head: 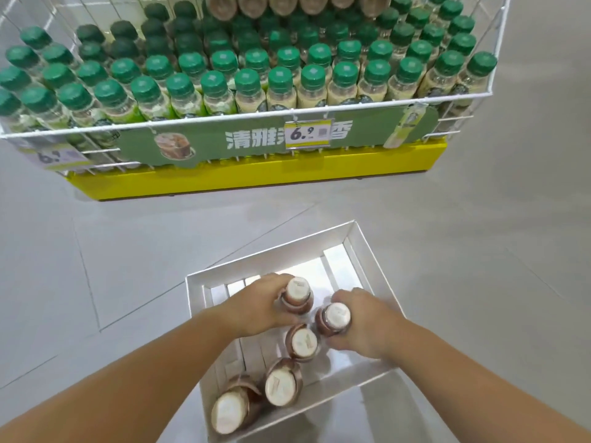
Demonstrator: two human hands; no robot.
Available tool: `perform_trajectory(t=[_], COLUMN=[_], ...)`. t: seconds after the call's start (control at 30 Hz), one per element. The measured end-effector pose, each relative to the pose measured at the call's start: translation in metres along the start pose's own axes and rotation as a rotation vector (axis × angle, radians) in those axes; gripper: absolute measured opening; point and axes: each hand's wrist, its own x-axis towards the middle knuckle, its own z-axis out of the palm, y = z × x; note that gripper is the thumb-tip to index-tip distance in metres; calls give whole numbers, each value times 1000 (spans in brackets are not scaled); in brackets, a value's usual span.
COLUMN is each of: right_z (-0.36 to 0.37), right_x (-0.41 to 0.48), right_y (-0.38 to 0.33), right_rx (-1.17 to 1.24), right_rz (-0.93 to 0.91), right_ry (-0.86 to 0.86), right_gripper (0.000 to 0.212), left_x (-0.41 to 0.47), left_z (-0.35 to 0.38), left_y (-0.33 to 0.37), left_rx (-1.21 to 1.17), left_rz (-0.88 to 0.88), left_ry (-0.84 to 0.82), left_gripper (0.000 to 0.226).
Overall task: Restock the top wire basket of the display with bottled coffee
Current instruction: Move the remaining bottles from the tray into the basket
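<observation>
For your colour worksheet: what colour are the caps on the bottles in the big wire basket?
Green caps, clearest in the head view.

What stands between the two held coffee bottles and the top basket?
Nothing visible: left hand and right hand each grip a white-capped bottle in the box; open floor lies before the display, whose top basket is mostly out of frame.

basket (224, 119): white coated wire | caps (246, 81): matt green plastic | floor (479, 219): smooth grey tile | tray (271, 254): white cardboard
</observation>
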Motion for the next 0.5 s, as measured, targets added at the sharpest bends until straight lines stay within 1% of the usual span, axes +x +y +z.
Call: perform_trajectory(t=[0.1,0.17,0.27,0.33,0.37,0.43,0.5], right_z=[5,4,-12,-29,-39,-61,-88], right_x=[-1,-6,-14,-25,-32,-48,-70], right_y=[0,-1,-7,-17,-23,-38,-57], right_rx=[214,377,562,666,682,700,718], right_rz=[-37,-16,16,-19,-29,-50,-66], right_ry=[72,114,71,47,55,76,102], right_gripper=[37,26,28,26,26,26,34], left_x=[3,2,-5,-15,-22,-38,-57], left_z=[6,1,-17,-34,-44,-67,-93], left_y=[0,2,16,30,39,65,93], left_rx=[-176,-291,-516,-680,-717,-705,-691], left_rz=[-2,-54,-120,-134,-144,-166,-149], left_ry=[34,10,-14,-2,17,54,64], left_gripper=[50,46,40,46,47,47,52])
